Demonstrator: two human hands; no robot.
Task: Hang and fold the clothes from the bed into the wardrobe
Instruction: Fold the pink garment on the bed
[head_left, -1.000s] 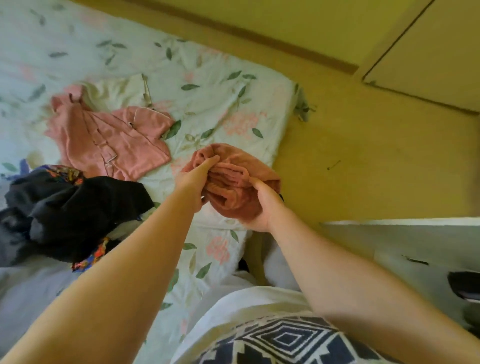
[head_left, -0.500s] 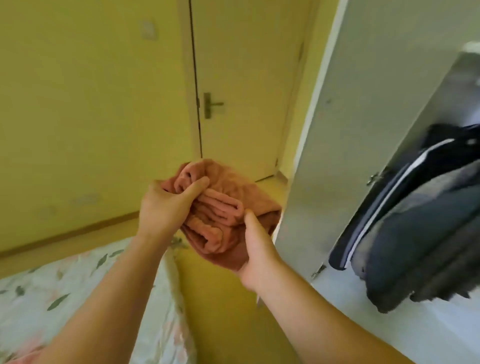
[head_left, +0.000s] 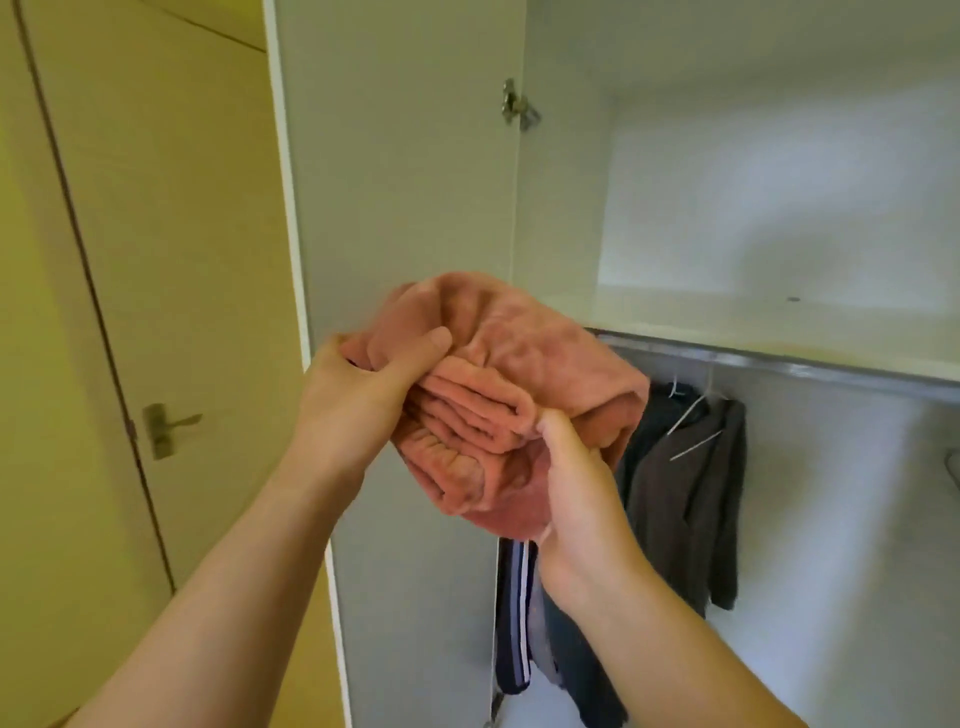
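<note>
Your left hand grips the folded salmon-pink fleecy garment from nine o'clock, with the thumb laid across the top folds and the fingers out of sight behind. Your right hand clamps it from five o'clock, thumb pressed on the stacked edges. The bundle is held in the air before the open wardrobe, near the left end of its white shelf at two o'clock. Under the shelf runs a metal hanging rail. A grey jacket on a wire hanger hangs at three o'clock and a dark garment with white stripes at six. The white wardrobe door stands open at eleven o'clock, and the yellow room door lies at nine.
</note>
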